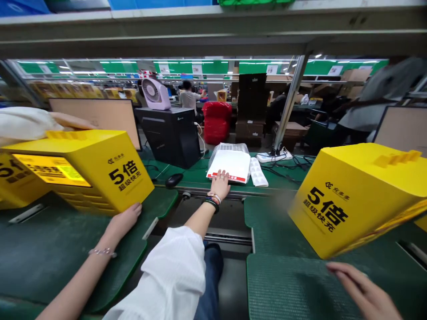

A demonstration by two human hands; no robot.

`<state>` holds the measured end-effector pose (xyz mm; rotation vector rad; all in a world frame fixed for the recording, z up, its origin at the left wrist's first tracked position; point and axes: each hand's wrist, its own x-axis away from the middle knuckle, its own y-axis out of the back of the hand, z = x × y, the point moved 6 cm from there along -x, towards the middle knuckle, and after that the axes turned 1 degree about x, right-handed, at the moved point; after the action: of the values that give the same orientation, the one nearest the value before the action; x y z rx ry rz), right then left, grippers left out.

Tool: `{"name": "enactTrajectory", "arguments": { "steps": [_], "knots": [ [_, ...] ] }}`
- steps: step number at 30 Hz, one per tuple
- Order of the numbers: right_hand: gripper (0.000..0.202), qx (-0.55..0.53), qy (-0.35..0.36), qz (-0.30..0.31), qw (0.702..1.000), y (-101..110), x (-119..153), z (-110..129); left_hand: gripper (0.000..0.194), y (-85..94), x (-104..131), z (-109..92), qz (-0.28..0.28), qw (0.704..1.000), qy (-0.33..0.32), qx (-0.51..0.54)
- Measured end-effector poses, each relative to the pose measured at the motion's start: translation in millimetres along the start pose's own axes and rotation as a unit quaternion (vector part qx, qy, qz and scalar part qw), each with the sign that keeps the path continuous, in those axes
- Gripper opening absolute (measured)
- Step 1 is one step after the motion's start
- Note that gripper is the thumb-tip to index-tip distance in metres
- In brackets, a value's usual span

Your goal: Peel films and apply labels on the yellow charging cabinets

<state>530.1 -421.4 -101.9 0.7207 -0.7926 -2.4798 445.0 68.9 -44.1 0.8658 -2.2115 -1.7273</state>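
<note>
three yellow boxes can be counted up close, one of them cut off at the left edge; a yellow sliver at the right edge may be a fourth. there are two pale panels, one flat, red-edged white item, one white compartmented tray beside it, one lilac fan, one black tower case, one black mouse, one white power strip and one red wrapped bundle.

Our one view looks forward and down from the head, near the bench. We face across it.
</note>
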Motion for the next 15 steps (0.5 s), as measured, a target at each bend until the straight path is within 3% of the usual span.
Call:
{"name": "enactTrajectory", "arguments": {
  "steps": [1, 2, 4, 6, 8, 11, 13, 15],
  "knots": [
    [0.027, 0.016, 0.052, 0.076, 0.996, -27.5, -9.1, 24.7, 0.062, -1.0, -8.0, 5.6, 0.002, 1.000, 0.002, -0.006],
    [0.029, 0.037, 0.104, 0.115, 0.987, -51.7, -25.5, 49.8, 0.062, -1.6, -13.2, 9.2, 0.004, 1.000, 0.005, -0.012],
    [0.036, 0.124, 0.178, 0.147, 0.965, -97.8, -77.0, 89.8, 0.062, 0.5, -13.9, 10.2, -0.002, 1.000, 0.015, -0.020],
    [0.042, 0.263, 0.193, 0.155, 0.933, -143.7, -141.6, 107.0, 0.062, 8.3, 2.3, 1.7, -0.015, 1.000, 0.009, -0.025],
    [0.049, 0.300, 0.172, 0.150, 0.926, -183.7, -202.1, 108.5, 0.061, 18.7, 39.4, -13.7, -0.022, 0.999, -0.028, -0.027],
    [0.055, 0.334, 0.156, 0.156, 0.916, -229.1, -261.4, 100.1, 0.057, 32.9, 126.8, -28.7, -0.030, 0.988, -0.154, 0.005],
    [0.041, 0.350, 0.164, 0.166, 0.907, -244.9, -279.7, 96.0, 0.062, 46.0, 181.5, -4.1, -0.077, 0.976, -0.185, 0.084],
    [0.022, 0.363, 0.176, 0.171, 0.899, -250.8, -287.1, 93.9, 0.075, 62.9, 211.7, 52.6, -0.138, 0.967, -0.151, 0.154]
  ]
}}
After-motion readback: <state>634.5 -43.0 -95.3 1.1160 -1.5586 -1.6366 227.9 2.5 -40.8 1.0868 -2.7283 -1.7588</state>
